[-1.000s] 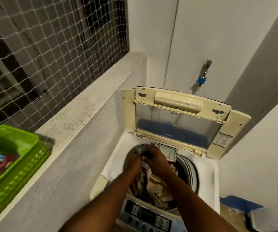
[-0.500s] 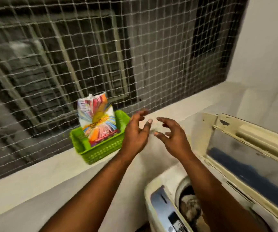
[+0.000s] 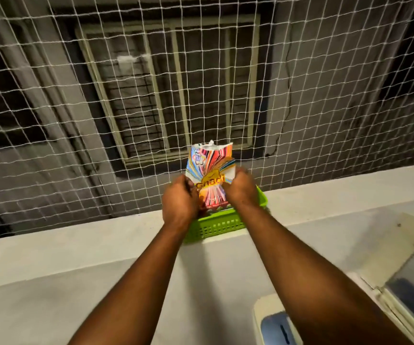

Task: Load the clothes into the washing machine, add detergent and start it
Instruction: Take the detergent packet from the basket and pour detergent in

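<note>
Two hands grip one detergent packet (image 3: 209, 176), upright in one green basket (image 3: 222, 224) on the ledge (image 3: 76, 247): left hand (image 3: 179, 204) and right hand (image 3: 242, 190) clasp its sides.

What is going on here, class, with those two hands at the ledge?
A person is at the detergent step of a laundry job. Both hands, left hand and right hand, grip a colourful detergent packet that stands upright in a green basket on the ledge by the netting. Its top looks torn open. A corner of the washing machine shows at lower right.
</note>
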